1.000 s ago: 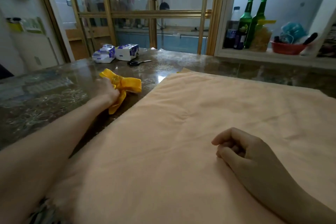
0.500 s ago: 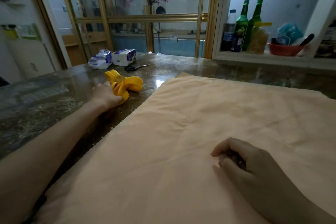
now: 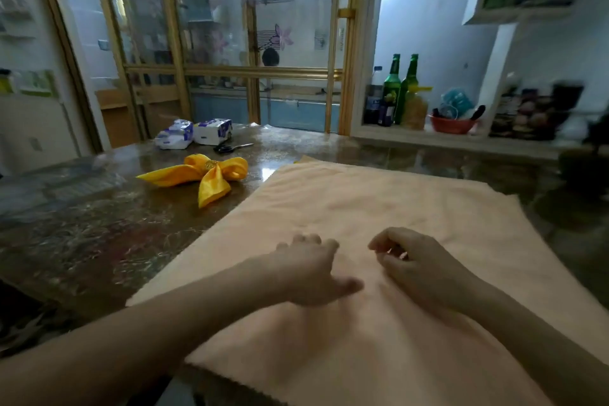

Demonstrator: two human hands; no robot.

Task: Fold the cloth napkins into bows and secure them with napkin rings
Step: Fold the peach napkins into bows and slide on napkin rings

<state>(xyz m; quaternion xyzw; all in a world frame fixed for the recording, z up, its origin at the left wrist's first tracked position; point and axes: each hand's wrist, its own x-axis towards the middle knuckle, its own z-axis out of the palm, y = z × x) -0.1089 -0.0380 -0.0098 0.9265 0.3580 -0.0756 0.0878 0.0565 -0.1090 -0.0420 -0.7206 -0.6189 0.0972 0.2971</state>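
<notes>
– As far as the head view shows, how far along is the work?
– One unit complete. A yellow napkin bow [image 3: 204,175] lies on the marble table [image 3: 82,241], left of and beyond the peach cloth [image 3: 379,201] and apart from it. A gold napkin ring [image 3: 211,164] is cinched round its middle. Two loops, two pointed tails. No hand is on it.
– And the remainder?
– The peach cloth is spread flat before the person, unfolded, with no ring on it. In my judgement the second bow is not yet begun: the folds, the gathering at the centre and the ring are all outstanding.
– Hands?
– Both over the middle of the peach cloth, near each other but apart. The left hand [image 3: 309,273] rests there with fingers loosely curled and thumb out. Nothing is seen in it, though it is blurred. The right hand [image 3: 418,264] has its fingers curled in towards the thumb, with something dark in the hollow. Whether it grasps a thing, I cannot tell.
– Materials?
– Yellow piece: glossy, satin-like, crisp creases, holds its loops. Peach piece: matt, soft, faintly rumpled, near edge cut in a zigzag. I would expect it to drape rather than stand. Table: polished veined stone, reflective, likely slippery under cloth.
– Anything else?
– Scissors [image 3: 230,148] and two tissue packs [image 3: 194,133] at the far edge, well apart from the work
</notes>
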